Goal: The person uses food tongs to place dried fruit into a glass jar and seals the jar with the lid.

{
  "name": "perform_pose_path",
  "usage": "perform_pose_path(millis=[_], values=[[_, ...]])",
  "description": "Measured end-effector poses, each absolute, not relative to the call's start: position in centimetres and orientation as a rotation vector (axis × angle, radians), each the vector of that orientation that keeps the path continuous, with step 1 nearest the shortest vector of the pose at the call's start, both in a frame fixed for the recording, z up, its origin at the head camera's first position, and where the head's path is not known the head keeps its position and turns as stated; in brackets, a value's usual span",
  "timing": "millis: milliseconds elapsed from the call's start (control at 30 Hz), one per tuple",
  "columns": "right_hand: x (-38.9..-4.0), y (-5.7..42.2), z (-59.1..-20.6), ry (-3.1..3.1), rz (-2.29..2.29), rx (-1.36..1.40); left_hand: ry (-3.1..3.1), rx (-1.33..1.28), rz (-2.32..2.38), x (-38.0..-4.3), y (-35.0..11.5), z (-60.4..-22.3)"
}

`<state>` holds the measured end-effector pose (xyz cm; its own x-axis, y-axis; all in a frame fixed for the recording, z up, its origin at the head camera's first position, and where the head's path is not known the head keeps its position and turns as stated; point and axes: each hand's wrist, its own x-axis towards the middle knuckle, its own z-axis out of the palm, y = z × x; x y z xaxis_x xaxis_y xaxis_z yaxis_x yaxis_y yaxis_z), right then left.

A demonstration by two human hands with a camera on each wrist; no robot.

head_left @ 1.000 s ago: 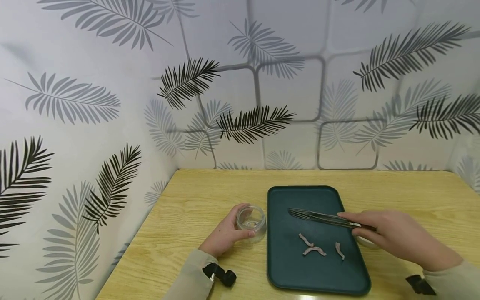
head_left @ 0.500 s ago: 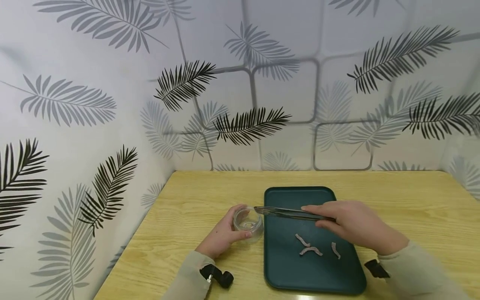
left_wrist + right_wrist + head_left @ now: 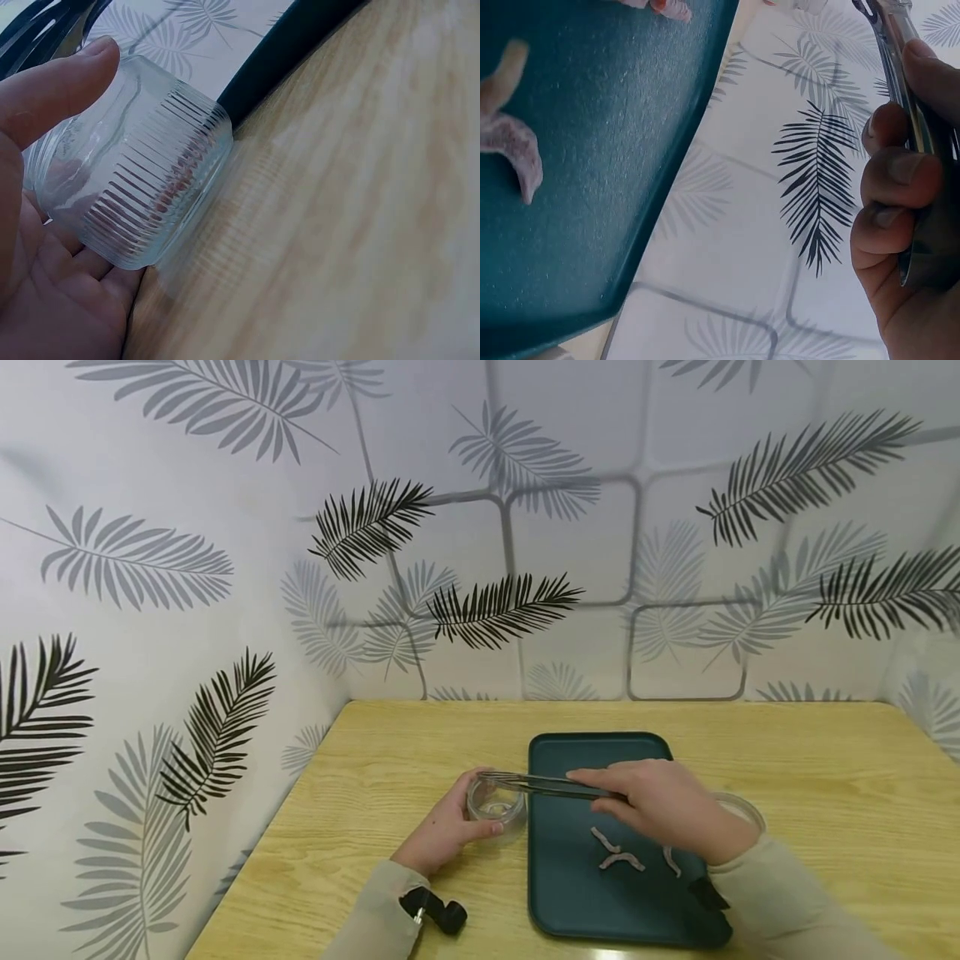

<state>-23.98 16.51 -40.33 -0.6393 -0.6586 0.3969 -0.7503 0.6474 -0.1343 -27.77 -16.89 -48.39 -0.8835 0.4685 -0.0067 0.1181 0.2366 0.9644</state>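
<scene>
My left hand (image 3: 447,828) grips a small clear glass jar (image 3: 507,833) from its left side, beside the tray. In the left wrist view, something pinkish shows through the ribbed wall of the jar (image 3: 142,172); I cannot tell what. The right hand (image 3: 660,803) holds metal tongs (image 3: 551,786), tips above the jar's mouth. Whether the tips grip anything is too small to tell. Thumb and curled fingers (image 3: 900,178) wrap the tongs in the right wrist view. Thin pinkish-grey strips (image 3: 622,860) lie on the dark green tray (image 3: 573,902), one partly behind the right wrist.
A second round container with a pale rim (image 3: 738,803) stands right of the tray, partly hidden by the right hand. Everything rests on a light wooden table (image 3: 390,752). A leaf-patterned wall (image 3: 570,543) rises behind it and along the left side.
The right hand and tongs have moved left across the tray, bringing the tips from over the tray to over the jar. The left hand keeps its hold, and the strips lie as before.
</scene>
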Motion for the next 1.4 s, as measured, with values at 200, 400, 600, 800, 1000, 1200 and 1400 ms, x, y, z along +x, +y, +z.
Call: perform_pose_path(millis=[200, 400, 600, 800, 1000, 1200, 1400], values=[[-24.0, 16.3, -40.7, -2.571, 0.434, 1.11, 2.237, 0.536, 1.677, -27.7, -17.0, -48.4], [-23.9, 16.6, -40.7, -2.582, 0.448, 1.115, 2.23, 0.541, 1.683, -27.8, -17.0, -48.5], [-23.3, 17.7, -40.3, -2.619, 0.491, 1.114, 2.245, 0.553, 1.674, -27.9, -17.0, -48.4], [-22.6, 19.1, -40.3, -2.675, 0.509, 1.087, 2.251, 0.572, 1.665, -27.8, -17.1, -48.2], [-22.0, 21.0, -40.7, -2.703, 0.516, 1.041, 2.247, 0.574, 1.657, -27.7, -17.0, -48.2], [-21.5, 23.0, -41.4, -2.737, 0.512, 1.009, 2.238, 0.551, 1.668, -27.6, -17.0, -48.2], [-21.0, 24.9, -41.7, -2.786, 0.514, 0.972, 2.229, 0.565, 1.675, -27.7, -17.1, -48.2]])
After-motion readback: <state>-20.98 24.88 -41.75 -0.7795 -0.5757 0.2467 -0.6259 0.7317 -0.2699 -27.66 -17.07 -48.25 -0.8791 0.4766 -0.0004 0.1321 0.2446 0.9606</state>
